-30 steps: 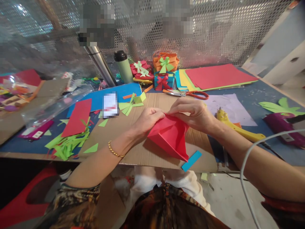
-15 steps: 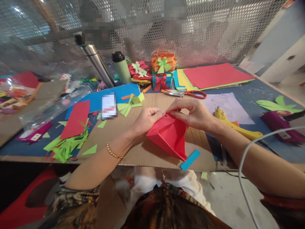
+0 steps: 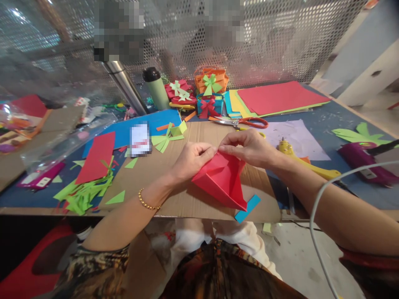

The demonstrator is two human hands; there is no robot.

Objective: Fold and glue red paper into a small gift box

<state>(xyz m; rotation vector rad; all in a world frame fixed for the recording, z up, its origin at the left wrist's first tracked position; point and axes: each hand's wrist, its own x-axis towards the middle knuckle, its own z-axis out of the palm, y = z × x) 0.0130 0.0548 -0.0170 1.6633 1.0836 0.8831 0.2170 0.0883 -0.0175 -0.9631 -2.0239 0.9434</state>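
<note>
A folded red paper shape [image 3: 222, 179], hollow and box-like, is held between my two hands just over the cardboard sheet [image 3: 174, 182]. My left hand [image 3: 197, 158] pinches its far edge from the left, thumb on top. At the same edge my right hand [image 3: 245, 146] is closed on the paper, its fingertips nearly meeting those of the left. What the fingertips press together is partly hidden. A blue paper strip [image 3: 247, 208] lies by the near corner of the red paper. Scissors with orange handles [image 3: 252, 122] rest behind my right hand.
A yellow glue gun [image 3: 307, 162] and a white cable [image 3: 314, 220] are at the right. Small paper bags with bows [image 3: 211, 85], stacked coloured paper [image 3: 280, 98] and a green bottle [image 3: 156, 89] stand behind. Green paper scraps [image 3: 85, 189] lie left.
The view has shifted slightly. Both hands stay at the far edge of the red paper, which has tilted a little; its near corner sits slightly further right.
</note>
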